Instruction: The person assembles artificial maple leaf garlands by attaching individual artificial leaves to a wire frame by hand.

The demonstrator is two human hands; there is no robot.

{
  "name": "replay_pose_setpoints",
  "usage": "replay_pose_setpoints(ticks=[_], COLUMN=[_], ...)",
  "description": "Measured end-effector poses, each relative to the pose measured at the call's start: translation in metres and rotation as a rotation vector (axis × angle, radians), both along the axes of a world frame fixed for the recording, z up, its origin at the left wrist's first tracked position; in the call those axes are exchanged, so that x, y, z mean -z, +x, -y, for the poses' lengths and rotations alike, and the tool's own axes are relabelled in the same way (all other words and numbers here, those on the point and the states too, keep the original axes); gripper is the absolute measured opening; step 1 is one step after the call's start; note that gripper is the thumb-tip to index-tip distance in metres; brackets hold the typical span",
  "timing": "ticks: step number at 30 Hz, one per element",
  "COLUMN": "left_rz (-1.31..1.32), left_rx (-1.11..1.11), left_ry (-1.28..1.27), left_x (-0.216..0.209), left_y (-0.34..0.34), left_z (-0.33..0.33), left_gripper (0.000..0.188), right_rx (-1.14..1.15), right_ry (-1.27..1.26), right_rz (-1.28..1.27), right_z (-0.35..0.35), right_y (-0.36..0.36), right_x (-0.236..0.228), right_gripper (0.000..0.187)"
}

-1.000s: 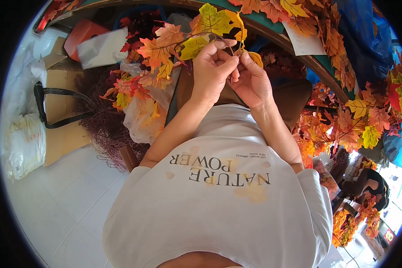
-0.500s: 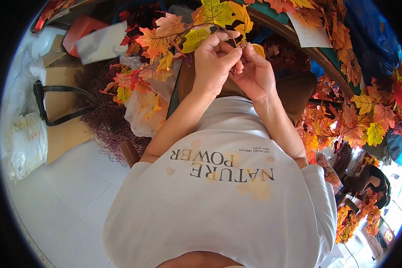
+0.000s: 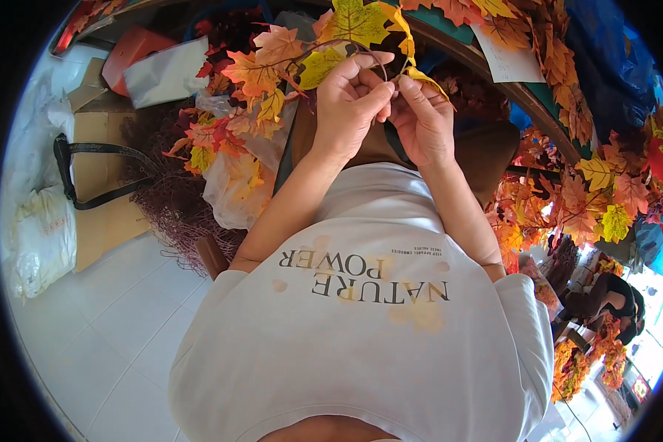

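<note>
Leaves on a bendy brown stem made up the leaf branch [image 3: 324, 44], and it sat up high in the picture, just above both hands, with its thin stem curving down into the fingers. Far to the left, a white plastic bag [image 3: 40, 236] lay on the pale tile floor [image 3: 118, 331]. Next to it lay a flat brown cardboard box [image 3: 99, 184] with a black strap [image 3: 88, 173] across it. A little further right was a heap of dark red twigs [image 3: 173, 199], and a clear bag of leaves [image 3: 236, 184] leaned on it. Then came the left hand [image 3: 350, 103]. Its fingers were curled in tight and pinched the thin stem between thumb and first finger. The orange and yellow leaves of the branch spread out to the left of that hand and over it. The right hand [image 3: 423, 121] was touching the left one, and its fingers were closed too, holding a small yellow leaf [image 3: 423, 77] at its tip. Below the hands was the person's white shirt [image 3: 361, 331]. Over on the right, more orange leaves [image 3: 560, 214] hung in bunches, and a white paper note [image 3: 508, 59] was stuck up above them.
</note>
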State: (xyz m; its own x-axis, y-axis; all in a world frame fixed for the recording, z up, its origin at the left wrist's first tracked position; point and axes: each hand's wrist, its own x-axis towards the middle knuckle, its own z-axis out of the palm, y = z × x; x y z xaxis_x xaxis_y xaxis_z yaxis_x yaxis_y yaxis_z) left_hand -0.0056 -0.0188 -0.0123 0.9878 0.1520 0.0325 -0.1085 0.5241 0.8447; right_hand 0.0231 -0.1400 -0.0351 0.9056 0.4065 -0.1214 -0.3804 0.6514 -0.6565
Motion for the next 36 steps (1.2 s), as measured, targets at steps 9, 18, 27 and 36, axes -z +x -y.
replay_pose_setpoints(ticks=[9,18,27,36], left_rz=[0.049,0.058,0.094,0.078], left_rx=[0.097,0.090,0.128,0.118], left_ry=[-0.027,0.039,0.020,0.037], left_x=[0.005,0.011,0.019,0.026], left_y=[0.007,0.006,0.006,0.008], left_z=[0.002,-0.001,0.000,-0.003], left_gripper=[0.032,0.023,0.019,0.016], right_rx=[0.119,0.088,0.047,-0.079], right_ry=[-0.070,-0.029,-0.043,-0.090], right_rz=[0.044,0.058,0.087,0.074], right_z=[0.008,0.004,0.011,0.017], right_y=[0.000,0.002,0.002,0.015], right_x=[0.000,0.001,0.007,0.004], right_gripper=[0.009,0.016,0.022,0.021])
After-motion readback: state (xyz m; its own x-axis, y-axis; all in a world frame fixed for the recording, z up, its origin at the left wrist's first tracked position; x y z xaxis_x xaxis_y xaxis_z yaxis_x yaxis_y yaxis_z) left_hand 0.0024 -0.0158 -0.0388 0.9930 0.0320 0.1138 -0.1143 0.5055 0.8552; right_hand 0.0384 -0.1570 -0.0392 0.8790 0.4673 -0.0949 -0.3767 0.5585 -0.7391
